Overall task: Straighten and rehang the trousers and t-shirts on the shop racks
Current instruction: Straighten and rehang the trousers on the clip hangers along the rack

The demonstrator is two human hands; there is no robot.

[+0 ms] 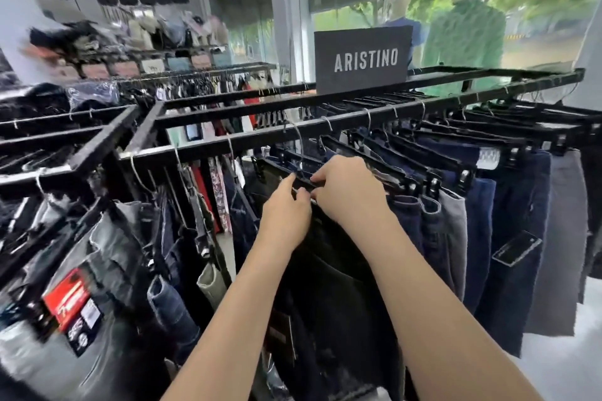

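A pair of black trousers (338,277) hangs from a black clip hanger (277,168) whose wire hook (298,140) sits on the black rack rail (228,143). My left hand (285,215) pinches the hanger bar at the waistband. My right hand (348,189) grips the same bar and waistband just to the right, fingers curled over it. Both hands nearly touch. More dark blue and grey trousers (488,238) hang on clip hangers along the rail to the right.
Grey jeans with a red tag (68,299) hang on the rack at the left. A black ARISTINO sign (363,58) stands on the rack top. Two mannequins (462,26) stand by the window behind. Shelves of folded clothes (130,39) fill the back left.
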